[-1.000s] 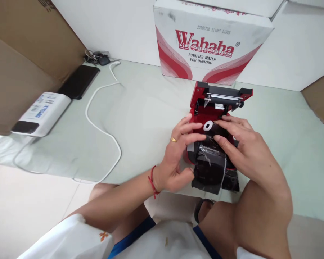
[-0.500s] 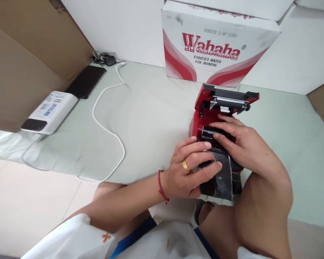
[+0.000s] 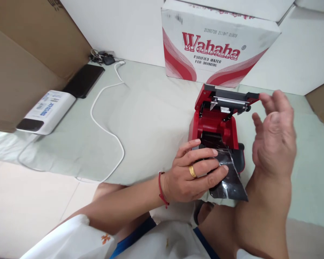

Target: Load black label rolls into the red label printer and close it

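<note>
A red device with a raised lid sits on the pale green cloth. Black glossy film comes out of its red inside and hangs over the front edge. My left hand, with a gold ring and a red wrist cord, lies on the film and the device's front, its fingers stretched out. To the right, my right hand is raised with its fingers apart, the fingertips at the right corner of the lid. Nothing shows in its palm.
A Wahaha box stands behind the device. On the left are a white power bank, a black phone, keys and a curving white cable. A brown carton borders the left side.
My right hand has left the inside of the device and risen rightward to the lid's corner. My left hand has shifted slightly right, and the hanging film now slants to the right.
</note>
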`<state>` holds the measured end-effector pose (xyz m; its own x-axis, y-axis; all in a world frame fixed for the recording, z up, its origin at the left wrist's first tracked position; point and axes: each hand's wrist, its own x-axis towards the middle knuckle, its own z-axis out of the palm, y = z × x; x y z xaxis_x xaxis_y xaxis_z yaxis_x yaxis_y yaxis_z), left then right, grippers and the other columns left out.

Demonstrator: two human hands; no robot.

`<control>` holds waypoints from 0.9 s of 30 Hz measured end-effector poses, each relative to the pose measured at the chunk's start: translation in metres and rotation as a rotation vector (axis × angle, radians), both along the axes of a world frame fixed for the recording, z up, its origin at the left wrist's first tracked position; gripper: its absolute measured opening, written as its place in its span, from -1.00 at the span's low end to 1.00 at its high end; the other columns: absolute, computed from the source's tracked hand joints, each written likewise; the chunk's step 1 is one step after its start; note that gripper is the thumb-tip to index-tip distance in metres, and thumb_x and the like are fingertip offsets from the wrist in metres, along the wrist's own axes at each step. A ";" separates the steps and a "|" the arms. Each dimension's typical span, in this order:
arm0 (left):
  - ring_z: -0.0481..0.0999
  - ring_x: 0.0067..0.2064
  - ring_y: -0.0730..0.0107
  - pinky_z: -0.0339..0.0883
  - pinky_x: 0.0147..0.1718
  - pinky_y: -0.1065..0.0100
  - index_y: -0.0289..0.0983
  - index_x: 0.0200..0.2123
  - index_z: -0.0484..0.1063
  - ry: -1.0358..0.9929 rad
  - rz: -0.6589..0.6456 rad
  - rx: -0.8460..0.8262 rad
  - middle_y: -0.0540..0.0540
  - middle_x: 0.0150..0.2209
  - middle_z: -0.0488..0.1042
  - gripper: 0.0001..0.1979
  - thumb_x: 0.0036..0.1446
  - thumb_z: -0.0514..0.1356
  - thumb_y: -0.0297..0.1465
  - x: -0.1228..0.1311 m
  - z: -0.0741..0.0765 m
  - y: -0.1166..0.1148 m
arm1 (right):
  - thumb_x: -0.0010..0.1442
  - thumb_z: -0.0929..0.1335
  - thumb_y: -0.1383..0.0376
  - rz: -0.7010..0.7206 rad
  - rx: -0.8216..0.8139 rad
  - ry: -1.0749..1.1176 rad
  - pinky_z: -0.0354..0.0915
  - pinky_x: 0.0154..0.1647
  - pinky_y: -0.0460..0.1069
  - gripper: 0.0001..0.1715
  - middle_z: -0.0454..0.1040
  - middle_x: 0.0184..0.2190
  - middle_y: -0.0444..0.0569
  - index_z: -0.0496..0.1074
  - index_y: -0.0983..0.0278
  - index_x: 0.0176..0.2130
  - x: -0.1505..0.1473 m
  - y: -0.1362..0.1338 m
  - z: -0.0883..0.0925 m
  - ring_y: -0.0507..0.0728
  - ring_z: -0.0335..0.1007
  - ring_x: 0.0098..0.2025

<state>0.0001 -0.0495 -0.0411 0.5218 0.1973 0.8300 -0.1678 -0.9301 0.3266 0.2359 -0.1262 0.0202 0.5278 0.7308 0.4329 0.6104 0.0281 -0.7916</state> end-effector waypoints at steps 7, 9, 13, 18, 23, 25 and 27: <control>0.73 0.21 0.31 0.18 0.69 0.27 -0.19 0.08 0.72 -0.088 0.082 0.046 -0.01 -0.13 0.81 -0.76 0.57 0.22 -0.41 0.008 0.012 -0.008 | 0.59 0.42 -0.15 0.115 0.263 0.232 0.44 0.57 0.39 -0.43 0.82 0.12 0.14 0.76 0.12 0.27 0.005 -0.005 0.001 0.38 0.67 0.40; 0.71 0.23 0.30 0.21 0.68 0.26 -0.19 0.07 0.72 -0.078 0.115 0.050 -0.04 -0.13 0.79 -0.75 0.58 0.20 -0.42 0.007 0.013 -0.009 | 0.59 0.44 -0.12 0.152 0.157 0.213 0.59 0.42 0.34 -0.52 0.86 0.00 0.07 0.85 0.10 0.07 0.005 -0.017 0.010 0.34 0.81 0.16; 0.71 0.27 0.22 0.34 0.62 0.15 -0.20 0.17 0.69 -0.100 0.100 0.061 -0.13 -0.06 0.77 -0.67 0.52 0.17 -0.40 0.004 0.011 -0.002 | 0.54 0.53 0.01 0.258 -0.293 0.018 0.64 0.41 0.16 -0.75 0.85 0.12 -0.14 0.84 -0.12 0.10 0.012 -0.042 0.026 0.23 0.83 0.19; 0.73 0.37 0.08 0.33 0.62 -0.14 -0.07 0.56 0.39 -0.071 0.083 -0.153 -0.15 0.22 0.77 -0.41 0.53 0.10 -0.37 -0.001 0.010 0.022 | 0.56 0.52 0.06 0.299 -0.329 0.012 0.66 0.37 0.05 -0.73 0.82 0.16 -0.27 0.79 -0.25 0.17 0.019 -0.048 0.026 0.13 0.83 0.18; 0.79 0.26 0.12 0.45 0.45 -0.07 -0.05 0.55 0.42 0.024 0.033 -0.412 -0.13 0.15 0.83 -0.50 0.69 0.03 -0.32 -0.004 0.011 0.035 | 0.58 0.50 0.10 0.309 -0.336 0.059 0.72 0.25 0.02 -0.74 0.82 0.19 -0.24 0.81 -0.23 0.13 0.019 -0.045 0.021 0.16 0.82 0.20; 0.79 0.24 0.12 0.55 0.28 0.02 -0.06 0.51 0.48 0.023 -0.014 -0.419 -0.14 0.14 0.84 -0.53 0.70 0.04 -0.32 -0.004 0.012 0.037 | 0.58 0.50 0.11 0.321 -0.335 0.075 0.67 0.37 0.09 -0.75 0.83 0.16 -0.23 0.82 -0.22 0.10 0.020 -0.045 0.019 0.18 0.82 0.22; 0.79 0.20 0.12 0.57 0.22 0.04 -0.07 0.48 0.51 0.026 -0.037 -0.407 -0.15 0.12 0.84 -0.55 0.69 0.06 -0.33 -0.004 0.012 0.039 | 0.58 0.50 0.11 0.340 -0.317 0.082 0.62 0.45 0.12 -0.75 0.84 0.13 -0.21 0.82 -0.21 0.09 0.022 -0.045 0.016 0.18 0.81 0.24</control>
<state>-0.0039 -0.0110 -0.0294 0.5544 0.4877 0.6744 -0.1858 -0.7174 0.6715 0.2578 -0.1717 0.0365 0.2582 0.9577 0.1273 0.5435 -0.0351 -0.8387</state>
